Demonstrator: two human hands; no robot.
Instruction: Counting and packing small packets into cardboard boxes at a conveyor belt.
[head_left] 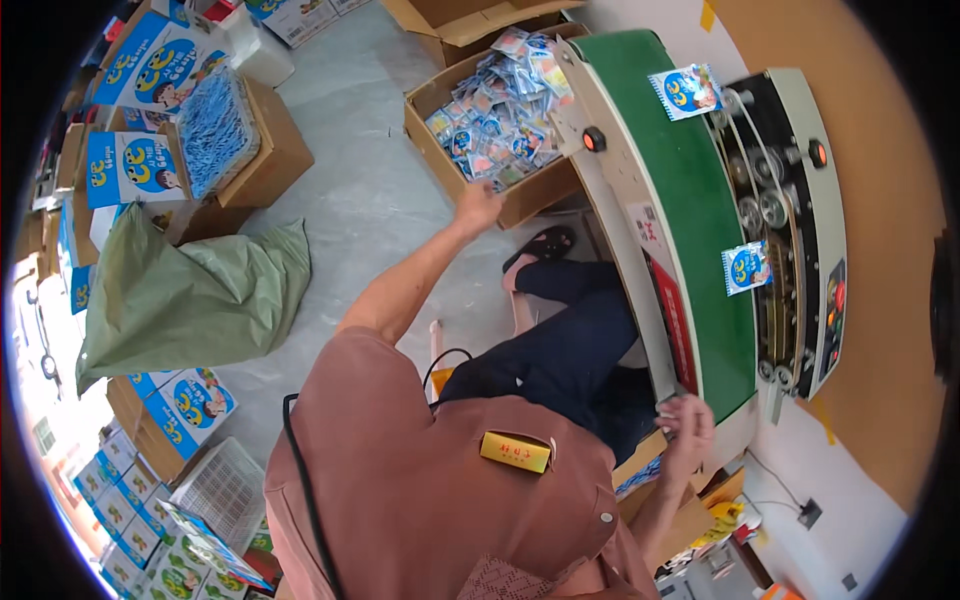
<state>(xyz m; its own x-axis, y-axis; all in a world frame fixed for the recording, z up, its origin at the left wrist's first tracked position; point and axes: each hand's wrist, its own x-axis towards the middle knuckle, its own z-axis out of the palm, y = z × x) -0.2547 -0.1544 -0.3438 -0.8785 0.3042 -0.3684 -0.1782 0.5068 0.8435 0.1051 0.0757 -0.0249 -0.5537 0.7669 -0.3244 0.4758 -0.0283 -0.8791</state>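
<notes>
At the near edge of a cardboard box [432, 152] is my left hand [478, 208], its fingers closed at the rim. Heaps of small printed packets [500, 115] fill that box. On the other side, my right hand [688, 430] hovers by the near end of a machine's green conveyor belt [690, 215]. Its fingers are loosely curled and apart, with no object visible in them. Two blue-and-white packets, one farther [688, 92] and one nearer [748, 268], lie between the belt and the rollers [770, 205].
A filled green sack [200, 295] lies on the floor at left, before a carton of blue packets [215, 130]. Printed cartons [190, 405] and a white plastic basket [225, 490] stand nearer. The machine's control panel [832, 310] is at right. Another open carton [470, 22] is at the back.
</notes>
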